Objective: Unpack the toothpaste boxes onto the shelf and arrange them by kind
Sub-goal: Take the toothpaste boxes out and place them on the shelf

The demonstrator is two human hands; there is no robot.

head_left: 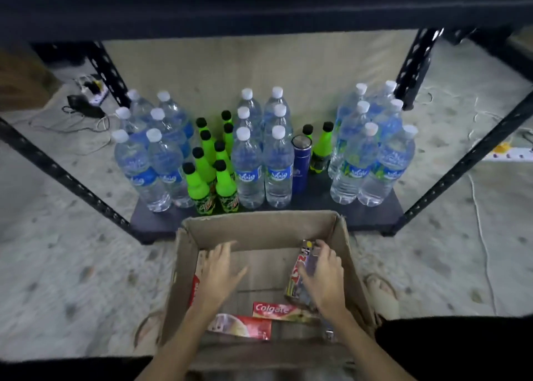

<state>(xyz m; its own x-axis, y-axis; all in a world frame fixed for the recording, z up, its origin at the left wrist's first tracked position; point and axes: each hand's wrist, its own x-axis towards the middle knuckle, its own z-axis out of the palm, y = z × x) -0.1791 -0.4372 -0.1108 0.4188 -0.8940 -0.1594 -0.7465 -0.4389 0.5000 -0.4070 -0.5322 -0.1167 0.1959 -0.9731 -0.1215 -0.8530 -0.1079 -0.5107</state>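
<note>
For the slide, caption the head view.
Right hand grips a toothpaste box inside the cardboard box.

A stockroom or small shop's back room, by the look of it. A dark metal rack with slotted uprights stands on a speckled floor. Its bottom shelf carries grouped water bottles and green soda bottles, with a cardboard carton at its front edge.

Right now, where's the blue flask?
Head view: the blue flask stands right of centre on the bottom shelf, between water bottles and a green soda bottle.
</note>
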